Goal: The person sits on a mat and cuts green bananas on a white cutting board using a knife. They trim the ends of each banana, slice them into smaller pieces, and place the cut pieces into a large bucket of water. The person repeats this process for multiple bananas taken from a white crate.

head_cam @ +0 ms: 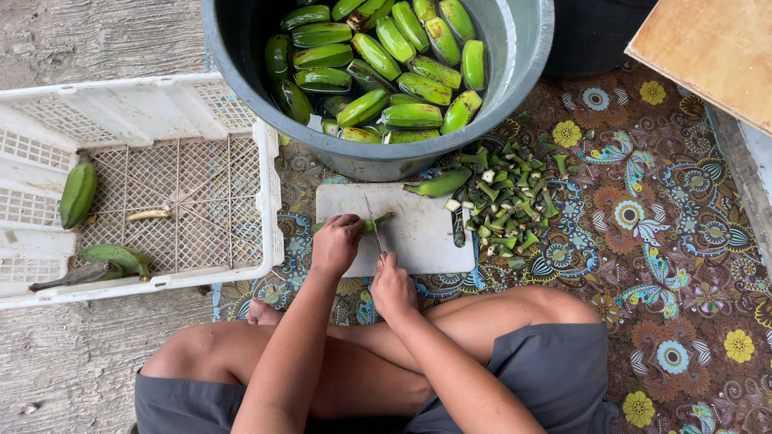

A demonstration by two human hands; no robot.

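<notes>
I sit cross-legged on a patterned mat. My left hand (336, 243) presses a green banana (376, 222) down on a white cutting board (426, 233); only its tip shows past my fingers. My right hand (392, 287) grips a knife (374, 227) whose blade stands across the banana near its end. Another green banana (440, 184) lies at the board's far right corner. Beside the board sits a heap of cut green stem ends (503, 205).
A grey basin (515, 48) of water holds several green bananas (378, 64) just beyond the board. A white plastic crate (161, 112) on my left holds a few bananas (78, 193). A wooden board (716, 48) lies at the far right. Concrete floor lies to the left.
</notes>
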